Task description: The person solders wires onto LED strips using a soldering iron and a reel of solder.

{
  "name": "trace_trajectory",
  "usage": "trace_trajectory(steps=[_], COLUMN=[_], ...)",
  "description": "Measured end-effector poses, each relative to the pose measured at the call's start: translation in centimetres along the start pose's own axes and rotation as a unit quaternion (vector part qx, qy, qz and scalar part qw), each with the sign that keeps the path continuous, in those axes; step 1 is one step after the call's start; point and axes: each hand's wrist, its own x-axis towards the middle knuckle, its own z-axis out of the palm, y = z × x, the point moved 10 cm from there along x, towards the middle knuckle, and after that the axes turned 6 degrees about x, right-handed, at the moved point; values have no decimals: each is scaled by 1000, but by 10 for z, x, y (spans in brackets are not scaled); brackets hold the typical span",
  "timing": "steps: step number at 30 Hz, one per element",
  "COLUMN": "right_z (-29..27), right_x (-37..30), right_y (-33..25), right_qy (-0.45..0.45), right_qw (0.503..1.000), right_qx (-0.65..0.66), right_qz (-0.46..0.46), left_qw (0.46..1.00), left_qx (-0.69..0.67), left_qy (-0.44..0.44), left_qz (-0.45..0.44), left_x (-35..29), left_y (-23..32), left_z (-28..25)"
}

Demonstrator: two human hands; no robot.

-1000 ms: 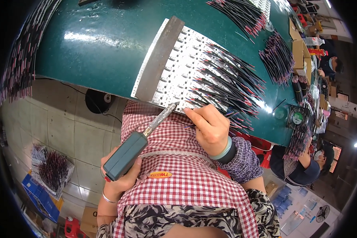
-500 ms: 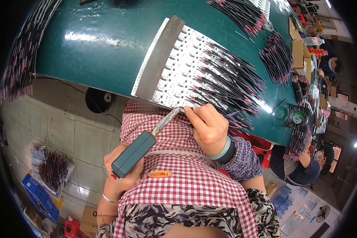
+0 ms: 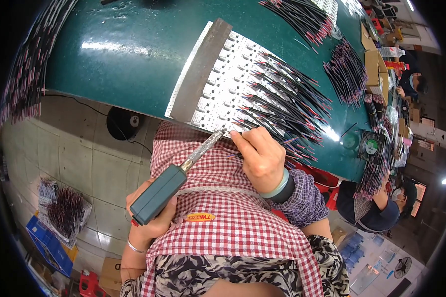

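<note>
Judging by the layout, you are working partway through: a dense spread of thin black wires with red and blue ends (image 3: 295,99) is already lying across the right side of the white, flat circuit-board panel (image 3: 218,101), while the strip beside the long, dark grey flat bar (image 3: 201,74) is showing small components and no wires. Whether each wire is fixed, I cannot tell; the near edge seems to be awaiting work. The panel is lying on the glossy green bench (image 3: 114,74), just ahead of you. Your left grip (image 3: 159,223) is wrapping firmly round a dark green, block-handled tool (image 3: 158,195), and its metal shaft is pointing toward the panel's near edge, just left of your right fingertips. Your right grip (image 3: 262,161) is bending its fingers at that edge; whether they are pinching a wire, I cannot tell.
</note>
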Motion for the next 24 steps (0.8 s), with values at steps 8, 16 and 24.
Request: trace_trajectory(steps=[8,16,24], right_z=[-4,0,2], right_x=[-1,-3,-3], right_y=[11,4,-1], right_qy=[16,4,3], right_qw=[998,1000,999], right_qx=[61,17,3], right_qz=[20,-25,-44], left_qw=[1000,998,1000], left_qx=[-8,49,4], left_qy=[-11,0,12], left_qz=[-26,46,-3], left_x=[3,15,1], left_y=[0,23,2], left_z=[3,2,0])
